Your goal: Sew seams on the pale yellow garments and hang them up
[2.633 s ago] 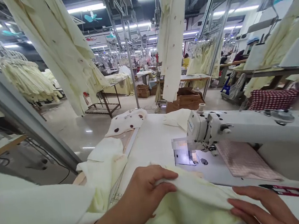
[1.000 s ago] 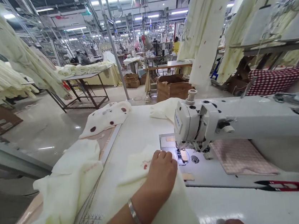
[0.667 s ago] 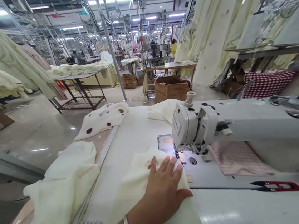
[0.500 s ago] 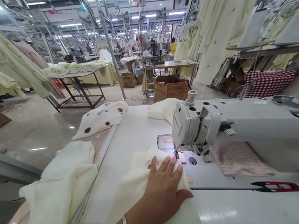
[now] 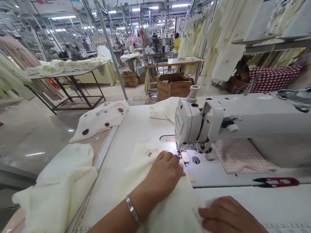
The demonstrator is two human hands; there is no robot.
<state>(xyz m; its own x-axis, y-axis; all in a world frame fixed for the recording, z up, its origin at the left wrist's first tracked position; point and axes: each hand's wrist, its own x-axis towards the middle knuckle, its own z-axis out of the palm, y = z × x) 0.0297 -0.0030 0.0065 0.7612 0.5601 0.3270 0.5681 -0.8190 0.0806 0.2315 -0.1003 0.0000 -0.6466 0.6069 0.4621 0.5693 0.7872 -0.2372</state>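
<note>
A pale cream fabric piece with a small reddish print lies on the white sewing table, its right edge running up to the needle area of the white sewing machine. My left hand, a silver bangle on its wrist, rests on the cloth just left of the presser foot. Its fingers are curled in and closed on the fabric. Lower right, my right hand grips the same cloth's edge between thumb and fingers; the fingertips are slightly blurred.
Red-handled thread snips and a pink checked cloth lie right of the needle. More cream fabric hangs over the table's left side, below a dark-spotted white piece. A cardboard box stands beyond the table.
My left hand has gone from flat, spread fingers to curled ones on the fabric. My right hand has come up from the bottom edge to the cloth's right edge. The view has shifted slightly.
</note>
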